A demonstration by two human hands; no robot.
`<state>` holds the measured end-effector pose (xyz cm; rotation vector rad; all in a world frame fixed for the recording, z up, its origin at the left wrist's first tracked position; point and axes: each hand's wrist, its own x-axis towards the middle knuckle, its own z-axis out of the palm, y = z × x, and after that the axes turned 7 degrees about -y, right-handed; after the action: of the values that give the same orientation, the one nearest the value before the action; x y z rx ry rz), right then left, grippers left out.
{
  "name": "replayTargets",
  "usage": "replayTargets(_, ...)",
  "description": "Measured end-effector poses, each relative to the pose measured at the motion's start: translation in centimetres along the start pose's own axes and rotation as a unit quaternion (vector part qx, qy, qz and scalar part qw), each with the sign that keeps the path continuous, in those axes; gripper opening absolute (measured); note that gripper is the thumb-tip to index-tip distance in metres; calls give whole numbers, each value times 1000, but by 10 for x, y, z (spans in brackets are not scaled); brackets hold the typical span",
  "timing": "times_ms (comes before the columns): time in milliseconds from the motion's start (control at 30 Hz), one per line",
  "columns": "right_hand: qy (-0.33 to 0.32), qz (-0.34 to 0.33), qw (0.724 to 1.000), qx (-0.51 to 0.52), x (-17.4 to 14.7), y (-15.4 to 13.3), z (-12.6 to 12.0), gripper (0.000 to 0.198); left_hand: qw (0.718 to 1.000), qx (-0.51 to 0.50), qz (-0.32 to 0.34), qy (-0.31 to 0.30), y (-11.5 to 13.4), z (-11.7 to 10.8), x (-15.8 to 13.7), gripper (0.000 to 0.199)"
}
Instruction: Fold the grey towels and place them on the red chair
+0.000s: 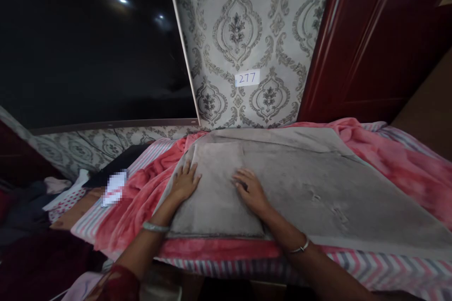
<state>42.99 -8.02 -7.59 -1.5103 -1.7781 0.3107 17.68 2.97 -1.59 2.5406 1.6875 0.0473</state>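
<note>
A grey plush cloth (pixel 289 193) lies spread over a table, its left part folded over into a flat panel (pixel 219 197). On the left border of that panel rests my left hand (pixel 185 182), flat with the fingers apart. My right hand (pixel 250 190) is at the panel's right edge, slightly blurred, its fingers loosely bent and spread over the cloth. Neither hand has anything in its grasp. Beneath the grey cloth, a pink-red plush blanket (pixel 123 216) shows in folds at both sides and along the front.
A striped cover (pixel 367 265) hangs over the table's front edge. At left stand a large dark television (pixel 99 47) and a pile of clothes (pixel 31 202). Patterned wallpaper with a label reading 277 (pixel 247 78) is behind; a dark red wooden door (pixel 363 42) is at right.
</note>
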Motion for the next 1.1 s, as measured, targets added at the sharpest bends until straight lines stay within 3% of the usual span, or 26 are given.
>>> replayTargets(167, 57, 105, 992, 34, 2, 13, 2, 65, 986, -138, -7, 93, -36, 16, -27, 68)
replayTargets(267, 61, 117, 989, 62, 3, 14, 2, 73, 945, -314, -26, 89, -40, 16, -37, 70)
replayTargets(367, 75, 129, 981, 126, 5, 17, 2, 76, 869, -489, -62, 43, -35, 8, -51, 68)
replayTargets(533, 101, 133, 951, 259, 8, 31, 4, 72, 698, -703, -128, -37, -28, -7, -94, 61)
replayTargets(633, 102, 132, 947, 275, 10, 38, 5, 70, 609, -770, -191, -4, -22, -3, -124, 47)
replayTargets(700, 92, 147, 948, 269, 11, 39, 5, 70, 551, -816, -176, 23, -13, 7, -142, 44)
replayTargets(767, 83, 154, 949, 263, 12, 38, 5, 70, 510, -848, -138, 47, 0, 21, -155, 42)
replayTargets(833, 81, 149, 949, 265, 11, 36, 5, 69, 497, -855, -131, 68, 18, 36, -163, 37)
replayTargets(933, 74, 143, 951, 262, 10, 33, 5, 69, 500, -848, -154, 87, 48, 48, -163, 28)
replayTargets(1100, 63, 149, 954, 252, 8, 32, 4, 69, 466, -865, -159, 95, 89, 36, -146, 28)
